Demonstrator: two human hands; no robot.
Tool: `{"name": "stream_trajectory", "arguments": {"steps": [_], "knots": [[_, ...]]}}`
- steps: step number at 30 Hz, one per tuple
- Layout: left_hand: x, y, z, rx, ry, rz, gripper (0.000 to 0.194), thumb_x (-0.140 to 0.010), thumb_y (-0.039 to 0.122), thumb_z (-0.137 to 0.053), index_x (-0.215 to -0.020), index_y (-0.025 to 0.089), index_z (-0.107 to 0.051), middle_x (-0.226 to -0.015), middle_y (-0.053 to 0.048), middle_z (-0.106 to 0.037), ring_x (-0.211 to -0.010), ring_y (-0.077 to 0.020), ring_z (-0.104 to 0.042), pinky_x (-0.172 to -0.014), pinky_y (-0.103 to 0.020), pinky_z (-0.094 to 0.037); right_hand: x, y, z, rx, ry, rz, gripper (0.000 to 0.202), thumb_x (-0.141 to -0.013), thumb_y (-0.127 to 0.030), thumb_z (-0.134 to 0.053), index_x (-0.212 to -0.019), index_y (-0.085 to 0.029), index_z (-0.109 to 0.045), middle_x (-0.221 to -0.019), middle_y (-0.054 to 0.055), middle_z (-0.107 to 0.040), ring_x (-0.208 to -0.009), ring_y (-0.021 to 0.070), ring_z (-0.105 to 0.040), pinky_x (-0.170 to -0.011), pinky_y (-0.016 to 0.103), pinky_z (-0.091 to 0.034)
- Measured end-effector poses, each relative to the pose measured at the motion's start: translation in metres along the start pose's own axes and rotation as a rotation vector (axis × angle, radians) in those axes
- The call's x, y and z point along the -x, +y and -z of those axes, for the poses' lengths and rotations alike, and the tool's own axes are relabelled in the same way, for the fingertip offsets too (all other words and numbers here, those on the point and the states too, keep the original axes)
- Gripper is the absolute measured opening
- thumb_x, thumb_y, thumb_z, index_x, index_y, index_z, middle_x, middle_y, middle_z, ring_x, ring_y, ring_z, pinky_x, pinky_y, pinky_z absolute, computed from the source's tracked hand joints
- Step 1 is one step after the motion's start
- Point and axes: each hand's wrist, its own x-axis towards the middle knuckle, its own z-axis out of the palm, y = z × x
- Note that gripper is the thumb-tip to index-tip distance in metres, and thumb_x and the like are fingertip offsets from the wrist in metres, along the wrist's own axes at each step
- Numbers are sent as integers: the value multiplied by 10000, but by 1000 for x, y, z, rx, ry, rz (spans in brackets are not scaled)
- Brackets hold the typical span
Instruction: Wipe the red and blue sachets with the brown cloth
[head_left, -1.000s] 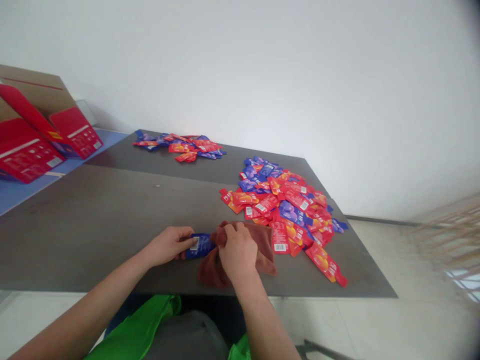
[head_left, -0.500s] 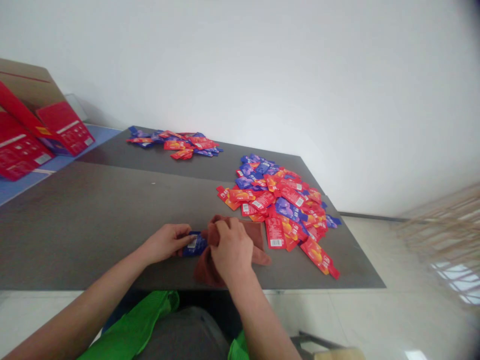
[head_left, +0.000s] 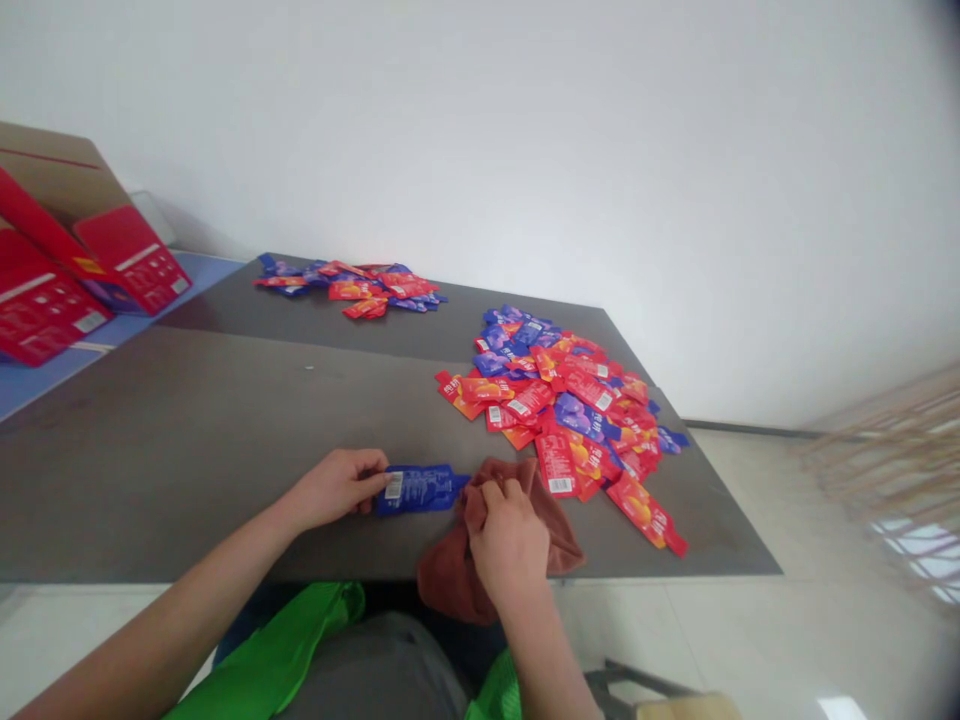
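Near the front edge of the dark table, my left hand (head_left: 343,487) pinches the bottom end of a blue pouch (head_left: 421,489), whose barcode and printed side face up. The pouch's narrow spout end points right and meets a brown cloth (head_left: 459,577). My right hand (head_left: 511,540) is closed on that cloth at the spout, its fingertips bunched in the folds. Part of the cloth hangs over the table's front edge. To the right of the cloth lies a large pile of red and blue pouches (head_left: 577,400).
A smaller pile of red and blue pouches (head_left: 367,287) lies at the back of the table (head_left: 187,450). Open red cardboard boxes (head_left: 127,250) stand on a blue surface at the far left. A white wall (head_left: 480,150) rises behind the table.
My right hand and the cloth have slid right along the pouch toward its spout, uncovering most of the blue pouch. My left hand keeps its hold, nearly in place.
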Motion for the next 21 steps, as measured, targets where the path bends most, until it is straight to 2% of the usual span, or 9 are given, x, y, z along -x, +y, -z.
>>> {"name": "stream_trajectory", "arguments": {"steps": [2,4,7,9,12,14,18,21], "knots": [[-1,1,1,-5,-12,6,350,-868,547,-521,-778,212,-562,-569,29,-615,-528,-151,-599,-524,-234,-453,14,0,-1,-27,15,12,200,-1027,-387,-491,-1024,-260,-645,-1031,52,-597,-922,213,-617,-686,281,-421],[-3,2,7,5,-73,5,336,-853,538,-534,-807,208,-583,-609,16,-633,-567,-161,-620,-535,-239,-467,22,0,-4,-54,32,3,205,-1032,-386,-485,-1011,-260,-647,-1033,52,-599,-923,212,-615,-699,282,-423],[-8,3,27,26,-276,20,320,-827,501,-554,-905,201,-635,-720,-12,-683,-670,-186,-670,-576,-253,-497,26,0,-7,-69,42,-2,212,-1034,-384,-484,-989,-252,-644,-1025,54,-599,-923,217,-613,-703,285,-423],[-10,4,44,-85,-347,16,293,-819,458,-554,-908,200,-662,-736,-15,-683,-677,-187,-669,-592,-254,-486,26,1,-8,-74,40,-5,197,-1028,-381,-497,-987,-249,-637,-1019,54,-599,-927,220,-614,-707,287,-423],[-8,11,63,-414,-266,-126,225,-821,377,-549,-810,200,-687,-756,-24,-673,-708,-181,-641,-650,-258,-449,29,1,-9,-92,32,-24,154,-1014,-360,-527,-994,-247,-629,-1027,54,-597,-915,215,-613,-709,283,-419],[-3,18,68,-569,-235,-209,210,-827,348,-554,-824,201,-704,-831,-40,-682,-772,-191,-638,-693,-265,-440,32,2,-10,-104,29,-36,126,-1000,-342,-549,-997,-243,-627,-1037,56,-594,-905,209,-609,-709,279,-414],[12,40,67,-688,-337,-191,260,-812,338,-604,-985,198,-739,-979,-79,-696,-869,-232,-657,-750,-291,-465,35,1,-9,-124,33,-32,133,-993,-350,-556,-1007,-240,-630,-1041,57,-593,-905,212,-605,-718,288,-411],[19,58,67,-737,-393,-172,339,-804,339,-635,-1093,192,-736,-1071,-104,-699,-969,-269,-661,-830,-325,-480,33,1,-8,-129,45,-27,205,-1029,-374,-487,-972,-239,-630,-1014,55,-593,-908,218,-607,-726,302,-410]]}}
